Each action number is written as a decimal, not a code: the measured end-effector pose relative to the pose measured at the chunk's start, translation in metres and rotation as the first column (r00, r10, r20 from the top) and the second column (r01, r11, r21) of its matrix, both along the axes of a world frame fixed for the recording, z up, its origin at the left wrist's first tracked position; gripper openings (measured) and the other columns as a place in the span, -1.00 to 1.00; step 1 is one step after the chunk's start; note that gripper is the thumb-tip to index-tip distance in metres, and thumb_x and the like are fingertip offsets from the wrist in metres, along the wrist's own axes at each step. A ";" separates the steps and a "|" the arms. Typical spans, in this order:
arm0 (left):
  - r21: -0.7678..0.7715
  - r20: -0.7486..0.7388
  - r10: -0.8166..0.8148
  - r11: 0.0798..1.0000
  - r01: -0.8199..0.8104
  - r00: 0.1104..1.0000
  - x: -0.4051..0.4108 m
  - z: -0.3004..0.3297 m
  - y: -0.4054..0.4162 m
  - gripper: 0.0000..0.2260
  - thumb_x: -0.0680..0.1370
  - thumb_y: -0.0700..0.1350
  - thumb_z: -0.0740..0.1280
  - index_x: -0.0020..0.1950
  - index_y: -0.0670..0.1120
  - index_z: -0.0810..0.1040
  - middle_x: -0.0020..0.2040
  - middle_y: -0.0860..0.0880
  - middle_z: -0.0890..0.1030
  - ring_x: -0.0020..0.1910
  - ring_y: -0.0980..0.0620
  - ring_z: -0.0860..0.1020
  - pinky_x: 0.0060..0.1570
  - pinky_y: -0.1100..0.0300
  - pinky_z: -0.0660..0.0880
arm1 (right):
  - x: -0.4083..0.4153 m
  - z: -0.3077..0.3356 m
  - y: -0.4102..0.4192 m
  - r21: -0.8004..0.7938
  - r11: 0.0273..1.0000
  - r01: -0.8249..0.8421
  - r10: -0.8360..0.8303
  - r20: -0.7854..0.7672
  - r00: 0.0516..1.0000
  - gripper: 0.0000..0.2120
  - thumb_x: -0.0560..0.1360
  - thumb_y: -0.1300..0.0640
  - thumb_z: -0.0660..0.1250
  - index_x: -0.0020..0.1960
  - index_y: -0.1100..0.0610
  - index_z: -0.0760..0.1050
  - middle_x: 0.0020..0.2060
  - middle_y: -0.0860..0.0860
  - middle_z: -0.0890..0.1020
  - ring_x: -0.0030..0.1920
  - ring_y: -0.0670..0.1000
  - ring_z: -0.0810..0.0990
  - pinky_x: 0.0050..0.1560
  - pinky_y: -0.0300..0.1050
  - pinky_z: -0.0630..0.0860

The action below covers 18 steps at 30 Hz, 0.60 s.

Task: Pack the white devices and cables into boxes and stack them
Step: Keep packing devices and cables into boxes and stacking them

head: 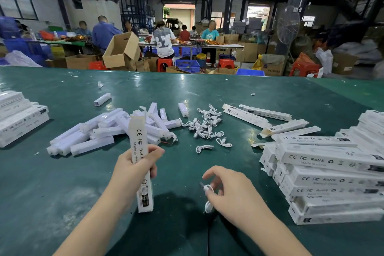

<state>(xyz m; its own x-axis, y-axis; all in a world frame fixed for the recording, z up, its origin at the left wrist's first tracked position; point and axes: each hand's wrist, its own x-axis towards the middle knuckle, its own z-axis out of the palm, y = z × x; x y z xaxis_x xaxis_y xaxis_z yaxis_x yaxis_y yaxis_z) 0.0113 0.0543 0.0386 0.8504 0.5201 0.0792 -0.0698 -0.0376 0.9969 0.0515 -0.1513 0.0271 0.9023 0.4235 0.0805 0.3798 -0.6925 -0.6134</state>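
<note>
Box: I see the long white box [139, 158] nearly upright over the green table [187, 93], open flap on top.
Left hand [135, 164]: grip wrapped round its middle.
Right hand [226, 188]: pinching a coiled white cable [208, 189], just right of the box and below its mouth.
Next, I judge: lift cable up-left into the mouth.
Around: loose devices [104, 131] beyond; boxes stacked [332, 176] right.

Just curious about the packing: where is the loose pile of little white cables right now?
The loose cables lie mid-table on the green table, between the heap of white devices to their left and flat boxes to their right.
</note>
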 end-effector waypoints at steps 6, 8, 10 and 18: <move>-0.137 -0.092 -0.321 0.942 0.307 0.942 -0.006 0.004 -0.013 -0.98 0.47 -0.22 0.45 -0.15 -0.16 0.65 -0.35 -0.08 0.57 -0.48 0.03 0.47 -0.47 0.25 0.42 | -0.006 0.011 0.008 0.681 0.732 0.023 0.101 -0.141 0.985 -0.75 0.50 0.29 0.39 -0.09 -0.09 0.58 -0.27 -0.05 0.63 -0.28 -0.02 0.64 -0.20 -0.07 0.61; -0.176 -0.124 -0.423 0.900 0.400 0.897 -0.010 0.006 -0.016 -0.89 0.39 -0.18 0.49 -0.12 -0.17 0.67 -0.23 -0.13 0.66 -0.42 0.03 0.54 -0.46 0.26 0.45 | -0.010 0.015 0.007 0.743 0.667 -0.065 0.208 -0.101 0.973 -0.72 0.51 0.37 0.34 -0.10 -0.02 0.57 -0.22 0.05 0.65 -0.28 0.02 0.64 -0.16 -0.09 0.57; -0.200 -0.142 -0.519 0.849 0.489 0.843 -0.013 0.007 -0.019 -0.77 0.33 -0.10 0.47 -0.07 -0.18 0.66 -0.18 -0.15 0.68 -0.37 0.04 0.58 -0.42 0.27 0.48 | -0.013 0.018 0.006 0.753 0.645 -0.133 0.261 -0.054 0.964 -0.72 0.50 0.41 0.34 -0.11 0.02 0.58 -0.18 0.10 0.67 -0.24 0.00 0.66 -0.11 -0.20 0.56; -0.182 -0.121 -0.582 0.809 0.558 0.804 -0.016 0.008 -0.023 -0.94 0.33 -0.14 0.44 -0.23 -0.06 0.70 -0.28 -0.07 0.64 -0.35 0.09 0.56 -0.31 0.28 0.50 | -0.017 0.017 0.009 0.640 0.736 -0.221 0.204 0.102 0.974 -0.77 0.44 0.27 0.41 -0.08 -0.07 0.60 -0.16 -0.10 0.69 -0.11 -0.05 0.66 -0.05 -0.21 0.54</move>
